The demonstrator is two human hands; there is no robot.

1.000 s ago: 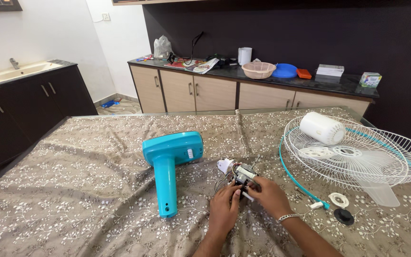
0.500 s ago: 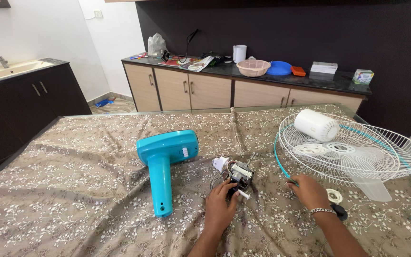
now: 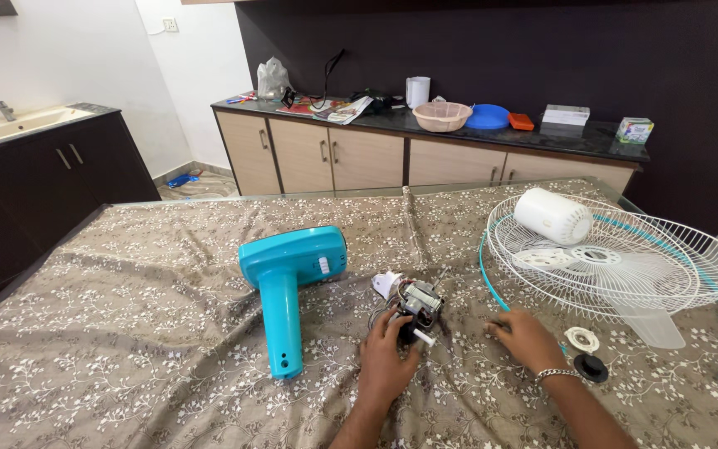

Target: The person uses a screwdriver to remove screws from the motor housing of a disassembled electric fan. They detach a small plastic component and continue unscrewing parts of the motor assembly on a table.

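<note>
Since half a second ago our right hand has slid off the fan motor toward the wire guard; before that both hands were on the motor together. Right hand now flat, palm down on the floral tablecloth, fingers loosely spread, holding nothing, just beside the teal rim of the white fan guard. Left hand cupped around the near side of the motor, fingers curled on its body, white shaft poking out by the thumb. Motor sits mid-table on the cloth, wires and a white plug just behind it. Near our right wrist: a white ring nut and a black cap. Left of the motor lies the teal fan housing, stem pointing toward us. A white motor cover rests in the guard. Farther back, a counter with a pink basket and a blue lid.
</note>
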